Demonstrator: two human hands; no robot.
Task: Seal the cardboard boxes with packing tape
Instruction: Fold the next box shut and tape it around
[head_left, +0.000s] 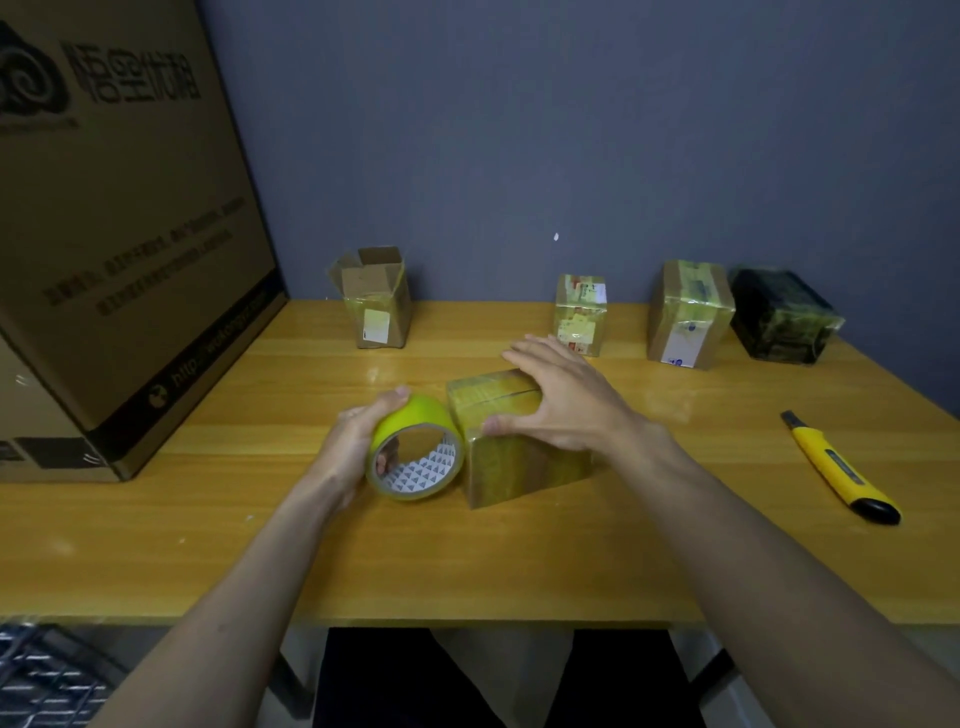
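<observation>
A small cardboard box (511, 467) wrapped in yellowish tape stands in the middle of the wooden table (467, 561). My right hand (561, 395) lies flat on its top with straight fingers, thumb against the front upper edge. My left hand (358, 441) grips a roll of yellow packing tape (415, 447), which is pressed against the box's left side. The roll's hollow core faces me.
An open-topped small box (376, 296) stands at the back left. Two taped boxes (581, 314) (688, 314) and a dark wrapped box (784, 314) line the back right. A yellow utility knife (839, 467) lies right. A large carton (119, 234) fills the left.
</observation>
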